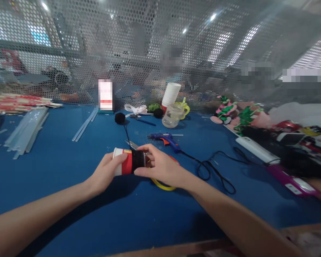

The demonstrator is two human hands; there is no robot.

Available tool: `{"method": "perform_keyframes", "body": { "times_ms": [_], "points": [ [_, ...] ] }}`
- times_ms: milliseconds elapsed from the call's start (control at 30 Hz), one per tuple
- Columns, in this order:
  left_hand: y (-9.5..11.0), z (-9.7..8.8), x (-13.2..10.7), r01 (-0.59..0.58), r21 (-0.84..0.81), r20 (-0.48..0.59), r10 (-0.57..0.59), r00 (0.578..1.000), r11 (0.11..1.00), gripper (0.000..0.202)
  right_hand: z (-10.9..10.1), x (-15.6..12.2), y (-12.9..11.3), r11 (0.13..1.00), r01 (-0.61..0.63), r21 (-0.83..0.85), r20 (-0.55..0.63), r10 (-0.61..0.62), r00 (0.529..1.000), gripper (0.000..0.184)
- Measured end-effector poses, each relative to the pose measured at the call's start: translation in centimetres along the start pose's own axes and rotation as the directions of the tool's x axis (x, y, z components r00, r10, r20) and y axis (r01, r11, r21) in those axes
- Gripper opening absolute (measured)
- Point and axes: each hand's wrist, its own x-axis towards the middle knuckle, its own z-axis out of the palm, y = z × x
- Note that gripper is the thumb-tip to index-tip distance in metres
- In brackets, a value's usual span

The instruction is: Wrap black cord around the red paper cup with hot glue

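Note:
Both of my hands hold a paper cup (124,162) lying on its side above the blue table (69,200). The cup is white and red, with a black band round its open end. My left hand (107,173) is wrapped round the white and red part. My right hand (160,166) grips the black end, fingers curled over it. Scissors with yellow and orange handles (163,185) lie on the table partly under my right hand. A blue glue gun (167,139) lies just beyond my hands, its black cord (216,173) trailing right.
A stack of paper cups (171,94) and a clear jug (172,116) stand at the back by a perforated metal screen (149,53). Glue sticks (26,130) lie at the left. Black pompoms (120,118), ribbon and pink and green craft pieces (235,114) crowd the back and right.

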Motion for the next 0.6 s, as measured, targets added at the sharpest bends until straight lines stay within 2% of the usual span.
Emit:
{"method": "perform_keyframes", "body": {
  "times_ms": [67,133,233,300,367,433,600],
  "points": [
    [-0.2,-0.1,-0.3,-0.06,0.071,0.079,0.055,0.995,0.996,0.022,-0.5,-0.3,-0.1,0.994,-0.007,0.11,0.068,-0.001,0.998,0.047],
    [-0.3,-0.2,-0.4,-0.086,0.105,0.127,0.072,0.989,0.991,0.021,-0.8,-0.7,-0.1,0.993,-0.002,0.122,0.058,-0.005,0.998,0.045],
    [-0.2,-0.1,0.1,0.014,-0.024,0.115,-0.012,0.993,1.0,0.02,-0.5,-1.1,0.3,0.996,0.064,-0.059,-0.089,-0.069,0.994,0.049],
    [0.1,0.0,0.6,0.13,-0.177,0.092,-0.115,0.989,0.976,0.02,-0.1,-1.4,0.5,0.957,0.153,-0.248,-0.152,-0.194,0.969,0.05],
    [0.3,0.1,0.8,0.227,-0.257,0.087,-0.212,0.973,0.939,0.022,0.3,-1.5,0.7,0.884,0.258,-0.39,-0.131,-0.331,0.935,0.049],
    [0.3,0.1,0.9,0.279,-0.257,0.096,-0.263,0.96,0.925,0.022,0.5,-1.6,0.9,0.821,0.338,-0.461,-0.084,-0.419,0.904,0.049],
    [0.1,0.0,0.7,0.287,-0.216,0.107,-0.27,0.957,0.933,0.027,1.0,-1.4,1.6,0.731,0.392,-0.559,-0.017,-0.483,0.876,0.048]
  ]
}}
